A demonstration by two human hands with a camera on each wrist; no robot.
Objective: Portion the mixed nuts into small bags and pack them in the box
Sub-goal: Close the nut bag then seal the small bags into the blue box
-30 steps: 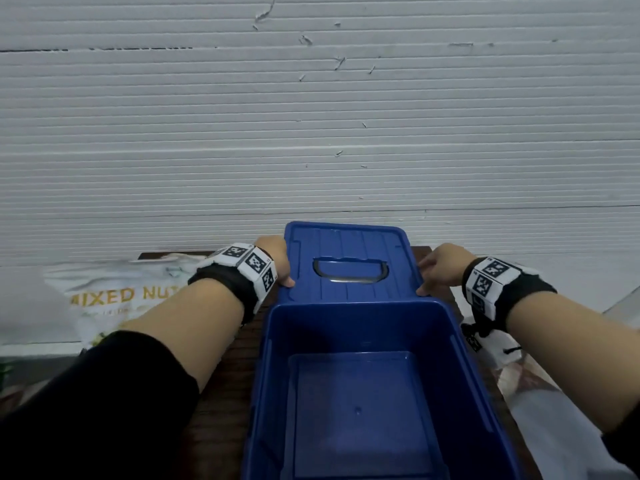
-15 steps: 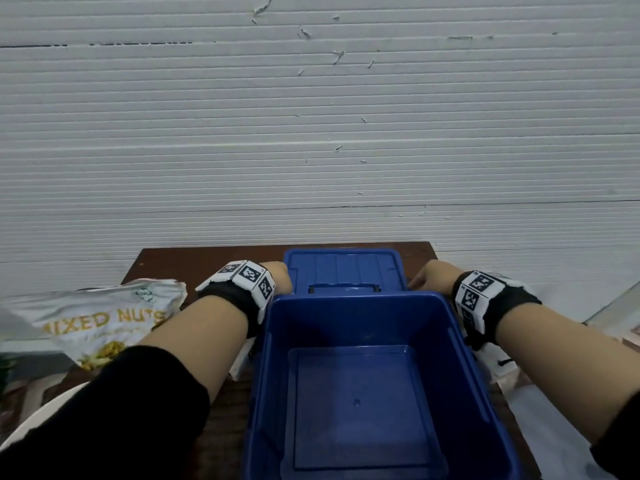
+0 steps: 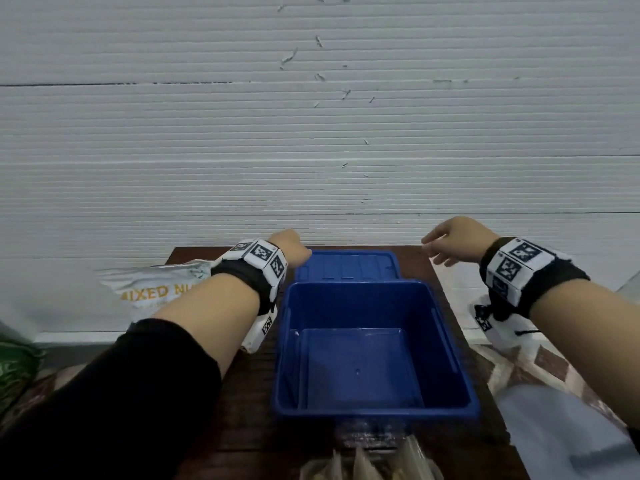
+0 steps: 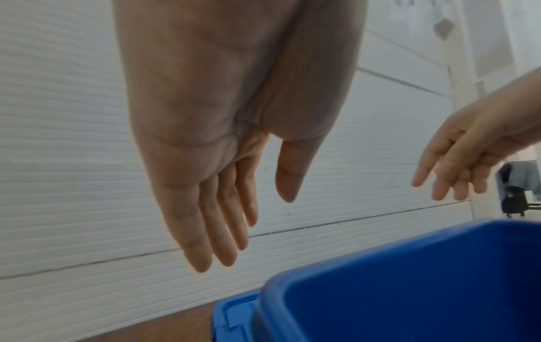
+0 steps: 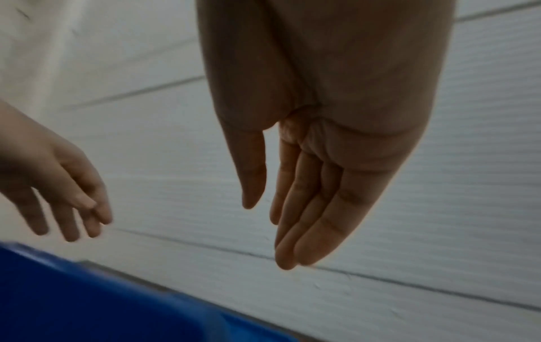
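Nearest edge of table point(image 3: 249, 427): a clear container of small bags point(image 3: 363, 465), count unreadable, apparently unfilled. Next, one blue box point(image 3: 374, 348), open, nothing inside. Left of it, one mixed nuts bag point(image 3: 156, 289), whether opened cannot be told. Behind the box, one blue lid point(image 3: 346, 266) flat on the table. Farthest: left hand point(image 3: 289, 245) and right hand point(image 3: 453, 239), fingers straight and relaxed, holding nothing, above the lid's ends. Judgement: lid off only; portioning and packing all remain.

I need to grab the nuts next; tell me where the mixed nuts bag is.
In the head view, the white "MIXED NUTS" bag lies at the table's left edge, partly behind the left forearm, left of the blue plastic box.
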